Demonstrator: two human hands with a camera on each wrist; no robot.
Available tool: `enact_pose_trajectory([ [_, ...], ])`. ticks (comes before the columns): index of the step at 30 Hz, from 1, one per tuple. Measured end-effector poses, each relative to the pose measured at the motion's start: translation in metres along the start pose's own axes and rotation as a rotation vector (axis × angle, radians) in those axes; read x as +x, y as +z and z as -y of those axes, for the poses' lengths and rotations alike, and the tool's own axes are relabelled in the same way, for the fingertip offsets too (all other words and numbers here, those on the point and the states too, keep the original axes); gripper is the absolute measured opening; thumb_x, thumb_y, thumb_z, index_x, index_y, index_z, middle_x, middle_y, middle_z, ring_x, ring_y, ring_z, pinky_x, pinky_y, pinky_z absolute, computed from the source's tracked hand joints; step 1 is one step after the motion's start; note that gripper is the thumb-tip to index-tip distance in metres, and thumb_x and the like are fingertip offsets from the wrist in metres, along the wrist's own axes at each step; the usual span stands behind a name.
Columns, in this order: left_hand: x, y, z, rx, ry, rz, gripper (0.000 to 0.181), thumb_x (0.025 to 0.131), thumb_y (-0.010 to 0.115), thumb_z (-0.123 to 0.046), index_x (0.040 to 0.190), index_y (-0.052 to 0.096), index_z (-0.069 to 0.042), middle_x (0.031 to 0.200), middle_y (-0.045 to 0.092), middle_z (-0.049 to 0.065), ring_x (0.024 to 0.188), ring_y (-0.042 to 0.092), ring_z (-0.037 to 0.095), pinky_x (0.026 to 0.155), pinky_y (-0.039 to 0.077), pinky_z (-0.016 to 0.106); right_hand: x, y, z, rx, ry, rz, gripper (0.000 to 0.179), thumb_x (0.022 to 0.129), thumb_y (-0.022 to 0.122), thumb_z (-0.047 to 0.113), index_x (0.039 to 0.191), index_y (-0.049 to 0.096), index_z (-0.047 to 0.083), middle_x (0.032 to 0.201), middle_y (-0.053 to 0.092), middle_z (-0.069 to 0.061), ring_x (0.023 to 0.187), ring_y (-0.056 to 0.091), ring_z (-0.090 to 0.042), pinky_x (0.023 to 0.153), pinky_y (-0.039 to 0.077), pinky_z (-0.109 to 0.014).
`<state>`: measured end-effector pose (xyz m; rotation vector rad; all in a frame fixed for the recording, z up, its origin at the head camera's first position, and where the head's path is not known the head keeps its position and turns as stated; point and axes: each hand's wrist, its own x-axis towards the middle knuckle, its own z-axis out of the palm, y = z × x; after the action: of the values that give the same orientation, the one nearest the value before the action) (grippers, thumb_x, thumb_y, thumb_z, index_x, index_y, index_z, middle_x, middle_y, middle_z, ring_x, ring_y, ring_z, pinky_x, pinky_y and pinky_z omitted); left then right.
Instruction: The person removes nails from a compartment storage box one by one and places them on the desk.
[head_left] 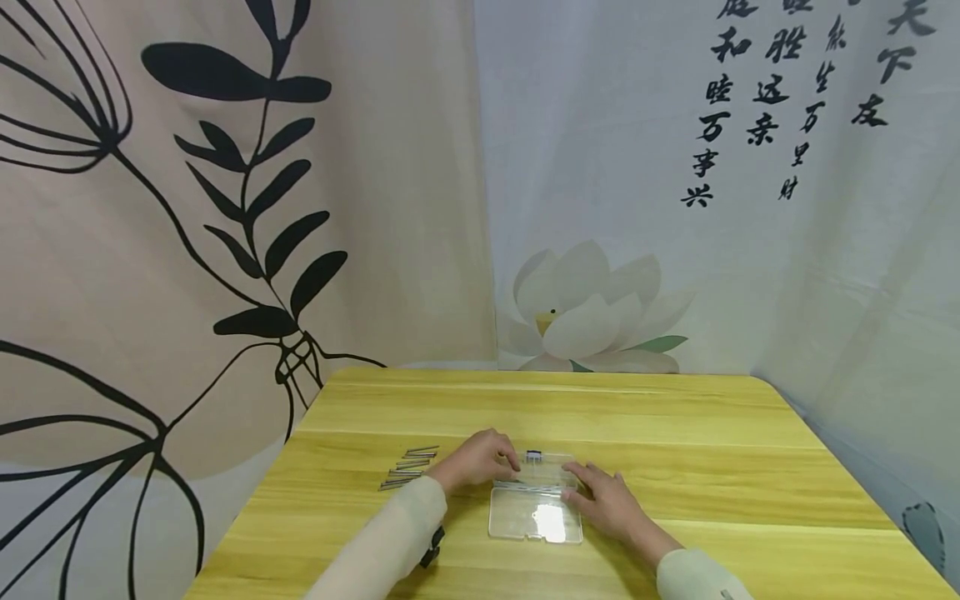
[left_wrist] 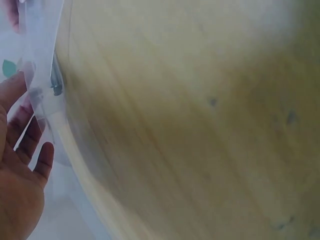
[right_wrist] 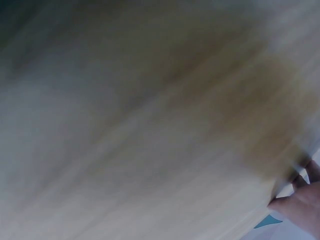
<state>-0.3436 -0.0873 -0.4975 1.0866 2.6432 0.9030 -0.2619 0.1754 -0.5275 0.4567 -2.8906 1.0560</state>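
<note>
Two hands (head_left: 480, 457) (head_left: 611, 504) (one box (head_left: 513, 515)).

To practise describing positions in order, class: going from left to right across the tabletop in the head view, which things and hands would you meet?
Thin metal rods → left hand → open clear plastic box → right hand.

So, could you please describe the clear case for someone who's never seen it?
On the yellow wooden table, look between the left hand and the right hand. The clear case lies open there, broad and transparent, unlike the slim silvery rods to its left.
</note>
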Motion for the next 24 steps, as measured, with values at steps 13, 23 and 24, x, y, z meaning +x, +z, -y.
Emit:
enact_pose_trajectory([
  [13,-0.0043,0.0033,0.0021,0.053,-0.045,-0.061,0.005,0.086,0.079,-0.018,0.091,0.078,-0.018,0.105,0.062,-0.011,0.107,0.054,0.013,0.101,0.042,0.040,-0.0006,0.0010,-0.0005,0.006,-0.006,-0.003,0.049,0.097,0.065,0.034,0.139,0.057,0.011,0.143,0.053,-0.016,0.136,0.039,-0.046,0.107,0.012,-0.073],
  [23,-0.0085,0.0011,0.0013,0.037,-0.044,-0.064,0.004,0.087,0.078,-0.016,0.091,0.077,-0.017,0.104,0.064,-0.012,0.106,0.055,0.012,0.100,0.043,0.039,-0.0013,0.0004,0.0009,0.016,-0.002,0.003,0.049,0.097,0.065,0.034,0.139,0.057,0.011,0.143,0.052,-0.016,0.136,0.038,-0.046,0.107,0.010,-0.072],
  [24,-0.0084,0.0016,0.0006,0.032,-0.039,-0.058,0.004,0.087,0.078,-0.016,0.091,0.077,-0.017,0.103,0.065,-0.012,0.105,0.056,0.012,0.099,0.044,0.038,-0.0012,0.0005,0.0007,0.014,-0.003,0.002,0.049,0.097,0.065,0.034,0.139,0.057,0.011,0.143,0.052,-0.016,0.136,0.038,-0.045,0.108,0.010,-0.072],
])
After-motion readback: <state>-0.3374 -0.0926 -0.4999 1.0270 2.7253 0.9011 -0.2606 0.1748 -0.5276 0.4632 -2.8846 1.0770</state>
